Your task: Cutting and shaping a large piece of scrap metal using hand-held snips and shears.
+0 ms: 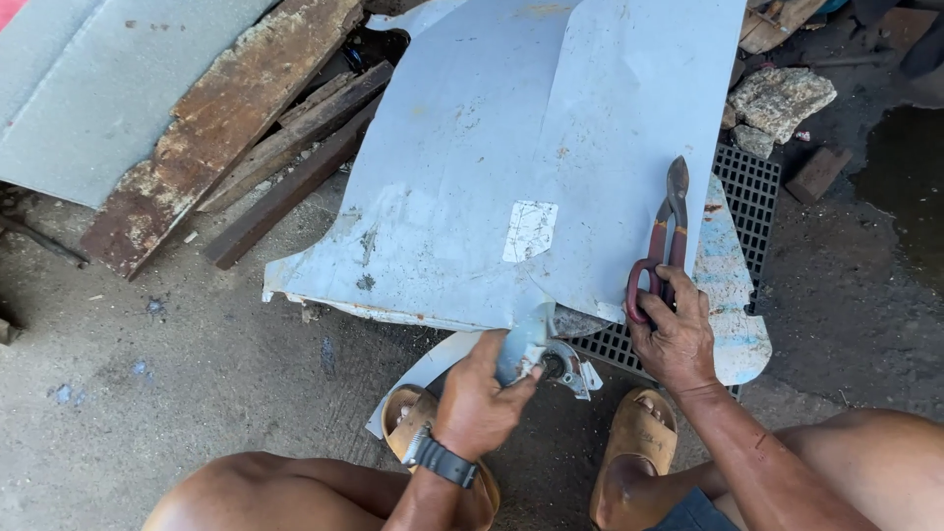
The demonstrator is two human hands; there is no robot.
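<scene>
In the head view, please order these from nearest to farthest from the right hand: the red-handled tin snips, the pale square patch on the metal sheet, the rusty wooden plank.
From the right hand:
1. Red-handled tin snips, held in it.
2. Pale square patch on the grey metal sheet, up and left.
3. Rusty wooden plank, far upper left.

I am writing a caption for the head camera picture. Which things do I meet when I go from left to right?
Rusty plank → left hand gripping the metal sheet → right hand on the red-handled snips → grate → wooden block.
</scene>
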